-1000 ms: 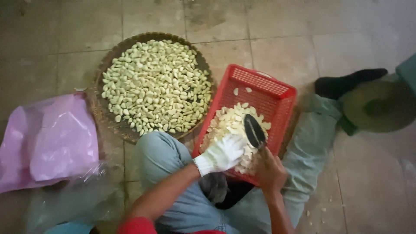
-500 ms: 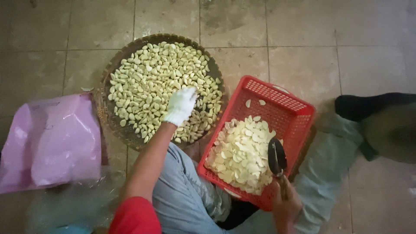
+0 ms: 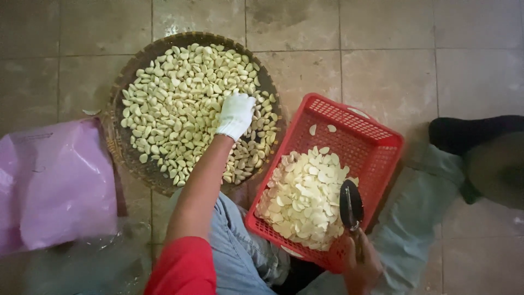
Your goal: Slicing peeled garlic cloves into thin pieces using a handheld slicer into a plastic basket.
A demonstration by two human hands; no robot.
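Floor tiles point(image 3: 393, 65), grey-brown and stained, fill the view from above. Largest item on them: a round woven tray point(image 3: 123, 87) at upper left, loaded with whole peeled garlic cloves point(image 3: 180, 104) spread across most of its face. Left of the tray, touching its rim, lies a pink plastic bag point(image 3: 54, 186), with clear plastic sheeting point(image 3: 93, 257) crumpled below it. Right of the tray, just beside it and set at an angle, sits a red plastic mesh basket point(image 3: 376, 147); its near half holds a heap of sliced garlic point(image 3: 303, 199), and a few stray slices lie at the far end. The person's legs in light blue trousers point(image 3: 240, 257) extend under and beside the basket; one dark-socked foot point(image 3: 469, 134) shows at right.

Left hand point(image 3: 236, 116), in a white glove, reaches from a bare forearm and red sleeve onto the right part of the tray. It rests palm-down on the whole cloves with fingers curled; whether it holds a clove cannot be told.

Right hand point(image 3: 360, 262), bare, is at the basket's near corner, closed around the handle of a dark-bladed knife point(image 3: 351, 205). The blade points up over the sliced heap.
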